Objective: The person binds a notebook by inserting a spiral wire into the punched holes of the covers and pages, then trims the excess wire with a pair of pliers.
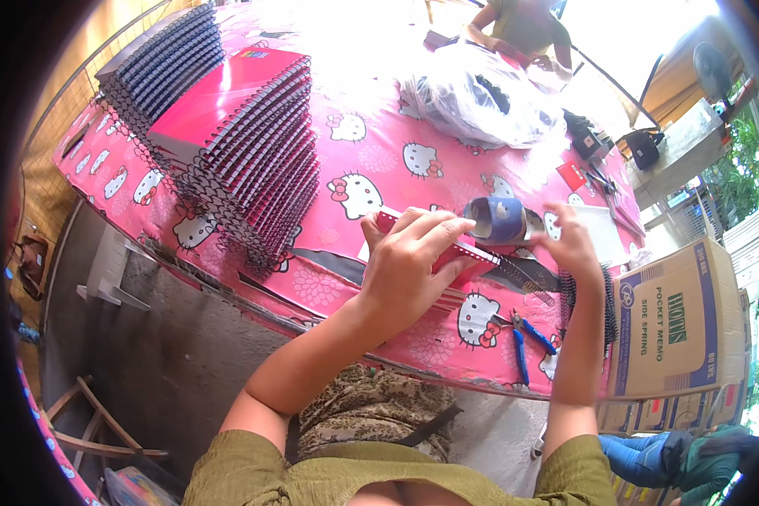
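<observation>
My left hand [409,261] grips a red notebook [464,257] held edge-up over the near side of the pink cartoon-cat tablecloth [371,160]. A black spiral wire [527,274] runs along the notebook's right end. My right hand [569,240] is at that wire end, fingers spread and touching it. Just behind the hands lies a blue tape roll [502,219].
Two tall stacks of spiral-bound notebooks [244,143] stand at the left. A clear plastic bag [472,101] sits mid-table, another person [523,29] beyond it. Blue-handled pliers [527,337] and loose black spirals [590,295] lie at right, beside a cardboard box [675,325].
</observation>
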`<move>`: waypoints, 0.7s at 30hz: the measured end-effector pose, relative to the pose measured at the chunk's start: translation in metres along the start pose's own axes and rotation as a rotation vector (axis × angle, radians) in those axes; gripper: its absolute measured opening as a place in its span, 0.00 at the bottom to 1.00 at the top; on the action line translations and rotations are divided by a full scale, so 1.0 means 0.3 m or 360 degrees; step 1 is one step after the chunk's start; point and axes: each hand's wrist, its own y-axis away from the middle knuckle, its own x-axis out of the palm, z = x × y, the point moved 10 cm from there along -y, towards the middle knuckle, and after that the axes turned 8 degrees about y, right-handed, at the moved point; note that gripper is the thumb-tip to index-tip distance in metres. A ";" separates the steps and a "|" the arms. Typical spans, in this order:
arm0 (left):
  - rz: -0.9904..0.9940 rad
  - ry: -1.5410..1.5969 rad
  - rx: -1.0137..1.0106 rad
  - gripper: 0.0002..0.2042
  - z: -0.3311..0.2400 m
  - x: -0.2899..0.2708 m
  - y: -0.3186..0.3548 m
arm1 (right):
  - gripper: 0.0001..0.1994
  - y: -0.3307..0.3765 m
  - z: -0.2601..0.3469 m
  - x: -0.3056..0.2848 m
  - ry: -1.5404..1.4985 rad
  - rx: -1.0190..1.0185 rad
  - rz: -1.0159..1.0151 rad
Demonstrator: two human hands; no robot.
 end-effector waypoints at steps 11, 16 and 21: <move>0.0021 0.0026 0.0041 0.15 0.024 -0.002 -0.013 | 0.16 0.030 0.065 0.006 -0.1978 -0.0278 -0.0250; 0.0165 0.0124 -0.0101 0.18 0.047 0.027 -0.012 | 0.15 0.075 0.191 0.073 -0.1389 -0.0505 0.0294; 0.0024 0.0168 0.0028 0.24 0.023 0.005 -0.043 | 0.24 0.018 0.147 0.100 -0.0850 -0.0331 0.0190</move>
